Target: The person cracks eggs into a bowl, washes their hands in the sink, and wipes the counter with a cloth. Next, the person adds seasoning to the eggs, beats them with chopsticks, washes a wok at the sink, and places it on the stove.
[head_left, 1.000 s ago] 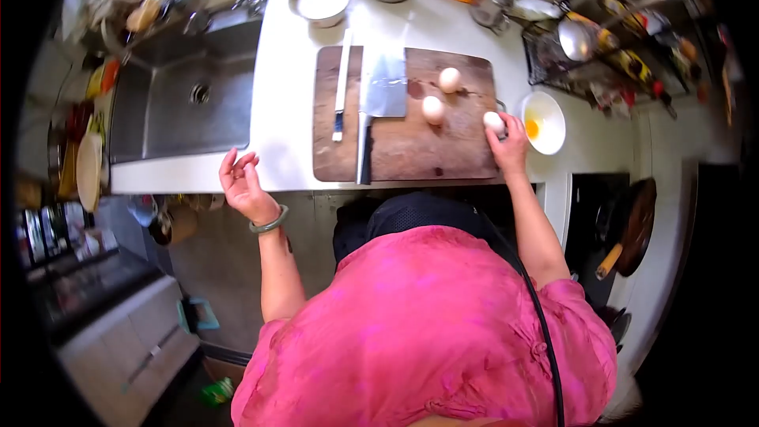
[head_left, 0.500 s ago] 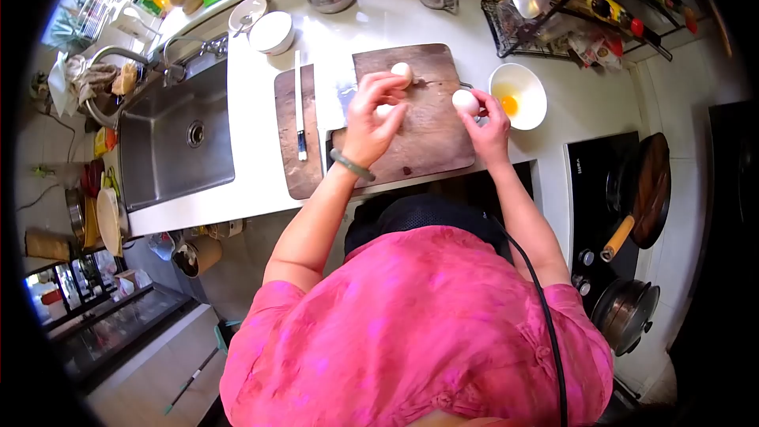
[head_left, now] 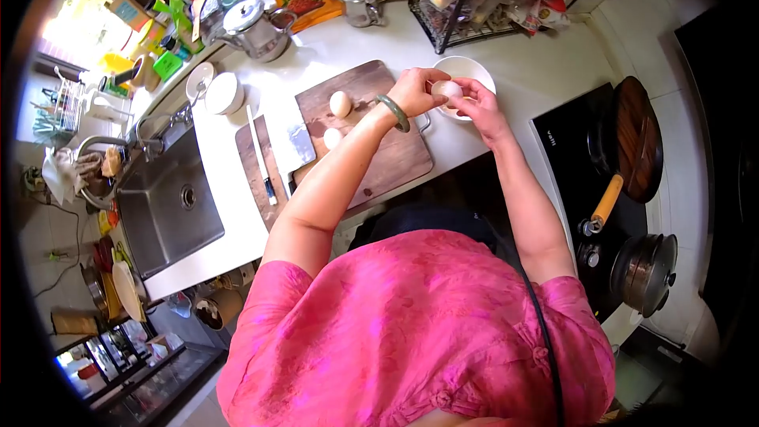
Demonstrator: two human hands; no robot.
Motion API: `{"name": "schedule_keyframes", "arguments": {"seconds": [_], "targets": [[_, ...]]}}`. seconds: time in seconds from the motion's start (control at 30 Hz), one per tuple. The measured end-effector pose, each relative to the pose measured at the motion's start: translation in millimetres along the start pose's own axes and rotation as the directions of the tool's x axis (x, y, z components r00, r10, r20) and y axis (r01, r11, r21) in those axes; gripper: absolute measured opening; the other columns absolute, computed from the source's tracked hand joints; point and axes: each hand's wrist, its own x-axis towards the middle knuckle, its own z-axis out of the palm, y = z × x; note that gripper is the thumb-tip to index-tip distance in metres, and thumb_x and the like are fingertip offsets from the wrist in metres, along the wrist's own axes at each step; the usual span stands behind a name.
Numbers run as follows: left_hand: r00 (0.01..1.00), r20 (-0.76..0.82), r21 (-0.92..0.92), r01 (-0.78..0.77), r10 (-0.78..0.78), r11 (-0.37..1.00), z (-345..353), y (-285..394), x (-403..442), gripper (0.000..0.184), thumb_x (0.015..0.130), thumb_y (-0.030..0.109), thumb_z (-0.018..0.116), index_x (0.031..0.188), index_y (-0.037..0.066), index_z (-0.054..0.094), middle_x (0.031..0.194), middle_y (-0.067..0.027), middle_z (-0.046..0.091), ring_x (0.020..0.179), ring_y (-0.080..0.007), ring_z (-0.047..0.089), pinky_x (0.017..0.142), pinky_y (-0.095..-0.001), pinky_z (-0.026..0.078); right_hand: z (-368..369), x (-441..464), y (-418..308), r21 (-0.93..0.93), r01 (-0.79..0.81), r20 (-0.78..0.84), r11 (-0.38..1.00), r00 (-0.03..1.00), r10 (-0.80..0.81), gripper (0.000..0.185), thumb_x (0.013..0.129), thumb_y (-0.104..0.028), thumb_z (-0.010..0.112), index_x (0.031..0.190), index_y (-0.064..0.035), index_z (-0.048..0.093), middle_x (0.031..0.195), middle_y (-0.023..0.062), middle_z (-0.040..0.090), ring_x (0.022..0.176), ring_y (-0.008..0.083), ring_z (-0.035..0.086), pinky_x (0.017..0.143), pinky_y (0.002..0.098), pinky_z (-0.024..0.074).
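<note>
Over the white bowl (head_left: 476, 68) at the counter's right, my two hands meet around one egg (head_left: 450, 89). My left hand (head_left: 419, 95), with a green bangle at its wrist, grips the egg from the left with bent fingers. My right hand (head_left: 482, 113) closes on it from the other side. Fingers hide part of the shell, so I cannot tell whether it is cracked. What lies in the bowl is mostly covered by the hands. Two more eggs, a brownish one (head_left: 340, 103) and a whiter one (head_left: 332, 138), lie on the wooden cutting board (head_left: 387, 162).
Left of the board lie a broad blade (head_left: 297, 145) and a long thin utensil with a dark blue end (head_left: 262, 160). Two white bowls (head_left: 225, 93) stand by the sink (head_left: 170, 213). A black stove (head_left: 565, 142) carries a pan and pot at right; a wire rack (head_left: 435, 28) is behind.
My left hand has moved right, from above the eggs on the board to the egg my right hand was holding. Both hands are now together over the bowl. The camera view has turned.
</note>
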Motion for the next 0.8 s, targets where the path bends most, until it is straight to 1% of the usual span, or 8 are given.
{"name": "schedule_keyframes", "arguments": {"seconds": [0.03,0.07,0.17,0.23,0.33,0.43,0.53,0.8], "targets": [[1.000,-0.011,0.015,-0.004,0.004,1.000,4.5,0.3,5.8,0.039,0.063,0.013,0.072,0.100,0.004,0.065,0.067,-0.0075,0.061,0.056,-0.0132,0.053,0.056,-0.0273,0.045,-6.7,3.1,4.9,0.011,0.056,0.009,0.998,0.998,-0.056,0.035,0.079,-0.009,0.063,0.111,-0.0009,0.053,0.098,0.0050,0.059,0.084,0.0120,0.059,0.074,0.0246,0.0469],[1.000,-0.003,0.018,-0.010,0.010,1.000,8.4,0.5,10.7,0.039,0.063,0.013,0.072,0.100,0.004,0.065,0.067,-0.0075,0.061,0.056,-0.0132,0.053,0.056,-0.0273,0.045,-13.5,7.0,11.1,0.014,0.059,0.000,0.998,0.998,-0.059,0.035,0.079,-0.009,0.063,0.111,-0.0009,0.053,0.098,0.0050,0.059,0.084,0.0120,0.059,0.074,0.0246,0.0469],[1.000,0.022,0.016,0.002,-0.003,1.000,16.6,2.4,23.8,0.039,0.064,0.013,0.072,0.100,0.003,0.064,0.069,-0.0090,0.062,0.058,-0.0139,0.055,0.057,-0.0275,0.046,-30.1,17.0,20.4,-0.117,0.225,0.001,0.967,0.974,-0.227,0.034,0.077,-0.007,0.064,0.109,-0.0007,0.054,0.094,0.0068,0.062,0.078,0.0129,0.061,0.070,0.0256,0.0490],[1.000,0.014,0.094,-0.030,0.028,0.995,21.5,3.9,31.2,0.039,0.064,0.013,0.072,0.100,0.001,0.064,0.070,-0.0112,0.063,0.059,-0.0154,0.057,0.058,-0.0280,0.047,-36.9,19.9,19.6,-0.323,0.303,-0.025,0.897,0.945,-0.328,0.033,0.075,-0.009,0.065,0.106,-0.0010,0.056,0.083,0.0081,0.064,0.069,0.0133,0.062,0.064,0.0261,0.0498],[0.996,0.009,0.139,-0.091,0.090,0.986,26.3,5.4,40.3,0.039,0.065,0.014,0.070,0.100,0.000,0.063,0.071,-0.0147,0.063,0.060,-0.0204,0.060,0.060,-0.0300,0.048,-42.2,23.5,16.0,-0.411,0.313,-0.073,0.856,0.925,-0.373,0.032,0.073,-0.010,0.065,0.102,-0.0009,0.057,0.074,0.0090,0.064,0.065,0.0146,0.062,0.062,0.0275,0.0500],[0.982,-0.014,0.212,-0.182,0.189,0.960,29.2,7.4,44.6,0.037,0.066,0.014,0.067,0.100,0.000,0.062,0.073,-0.0181,0.063,0.065,-0.0263,0.063,0.063,-0.0328,0.050,-47.5,26.7,16.2,-0.453,0.315,-0.070,0.834,0.920,-0.385,0.033,0.072,-0.013,0.066,0.101,-0.0004,0.057,0.075,0.0102,0.064,0.065,0.0174,0.063,0.063,0.0292,0.0501],[0.979,0.022,0.296,-0.200,0.202,0.934,29.3,10.8,47.3,0.036,0.067,0.016,0.065,0.099,0.000,0.062,0.076,-0.0197,0.063,0.071,-0.0311,0.064,0.066,-0.0356,0.051,-50.4,31.3,21.5,-0.426,0.354,-0.084,0.832,0.901,-0.426,0.031,0.072,-0.014,0.066,0.099,-0.0008,0.058,0.074,0.0109,0.064,0.063,0.0193,0.063,0.063,0.0307,0.0501],[0.968,0.068,0.432,-0.245,0.240,0.868,37.2,8.6,53.4,0.032,0.067,0.021,0.064,0.094,0.004,0.063,0.073,-0.0170,0.063,0.069,-0.0345,0.061,0.066,-0.0393,0.050,-53.9,32.2,18.0,-0.533,0.322,-0.072,0.782,0.904,-0.421,0.031,0.071,-0.014,0.066,0.099,-0.0020,0.058,0.071,0.0121,0.063,0.062,0.0232,0.063,0.063,0.0327,0.0498]]}}
